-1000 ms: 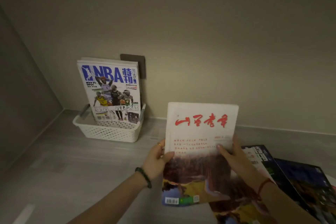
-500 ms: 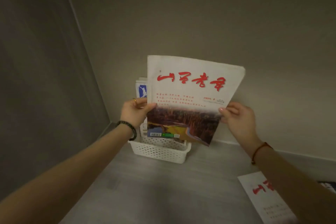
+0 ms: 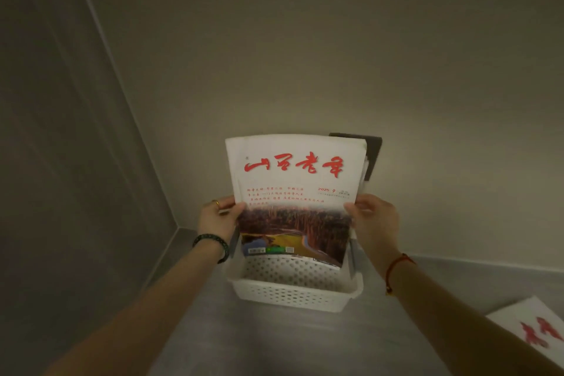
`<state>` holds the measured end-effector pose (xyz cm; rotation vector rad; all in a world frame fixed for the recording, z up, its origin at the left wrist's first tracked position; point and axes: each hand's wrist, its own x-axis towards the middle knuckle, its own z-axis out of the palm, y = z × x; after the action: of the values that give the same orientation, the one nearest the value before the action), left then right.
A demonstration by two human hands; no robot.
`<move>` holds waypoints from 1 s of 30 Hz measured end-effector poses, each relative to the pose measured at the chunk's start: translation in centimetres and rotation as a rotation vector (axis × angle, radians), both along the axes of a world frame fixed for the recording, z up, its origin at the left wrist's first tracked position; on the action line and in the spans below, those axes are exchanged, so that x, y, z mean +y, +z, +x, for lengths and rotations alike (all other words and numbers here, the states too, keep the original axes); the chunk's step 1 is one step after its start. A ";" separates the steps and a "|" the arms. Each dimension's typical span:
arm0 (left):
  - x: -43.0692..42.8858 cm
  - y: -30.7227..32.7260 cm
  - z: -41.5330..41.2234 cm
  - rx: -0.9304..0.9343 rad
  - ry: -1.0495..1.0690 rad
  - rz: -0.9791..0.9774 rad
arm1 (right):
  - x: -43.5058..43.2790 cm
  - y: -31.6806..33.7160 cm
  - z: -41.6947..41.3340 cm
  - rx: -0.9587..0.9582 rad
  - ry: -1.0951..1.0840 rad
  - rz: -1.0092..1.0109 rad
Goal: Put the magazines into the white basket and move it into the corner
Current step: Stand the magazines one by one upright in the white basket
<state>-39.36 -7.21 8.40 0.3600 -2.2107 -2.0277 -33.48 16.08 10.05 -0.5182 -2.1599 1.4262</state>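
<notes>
The white-covered magazine with a red brush-lettered title and a reddish landscape photo (image 3: 293,201) is standing upright, cover facing the camera, with its lower edge sitting down inside the white perforated plastic basket (image 3: 290,296); whether that edge is touching the basket's floor is not showing. The left hand (image 3: 218,217) is pinching the magazine's left edge, thumb lying on the cover and fingers curling behind; a ring is showing on one finger and a dark beaded bracelet (image 3: 212,243) is circling the wrist. The right hand (image 3: 374,220) is gripping the right edge in the same way, thumb in front, fingers behind; a red string bracelet (image 3: 396,266) is hanging at that wrist. Pale page edges of another magazine (image 3: 364,168) are peeking out just behind the held one, on its right side; a dark rectangular wall plate (image 3: 374,153) is showing behind them. The basket is resting on the grey surface (image 3: 213,330) close to its back edge, against the beige wall, near the left corner but apart from it. A second white magazine with red lettering (image 3: 531,333) is lying flat by the surface's right edge, well apart from the basket.
</notes>
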 end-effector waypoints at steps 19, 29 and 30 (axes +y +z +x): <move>1.6 -1.9 1.8 -0.006 0.030 -0.073 | 1.7 -3.8 0.9 -0.048 -0.105 -0.026; 11.2 -1.1 14.3 -0.110 -0.365 0.036 | 11.8 -3.1 16.0 -0.228 0.054 0.079; 12.6 -1.4 15.5 -0.153 -0.397 0.064 | 13.0 -3.3 17.6 -0.266 0.050 0.081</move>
<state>-23.88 5.34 7.03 0.0863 -2.4764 -2.3386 -15.84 29.04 6.79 -0.6603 -2.4431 1.3532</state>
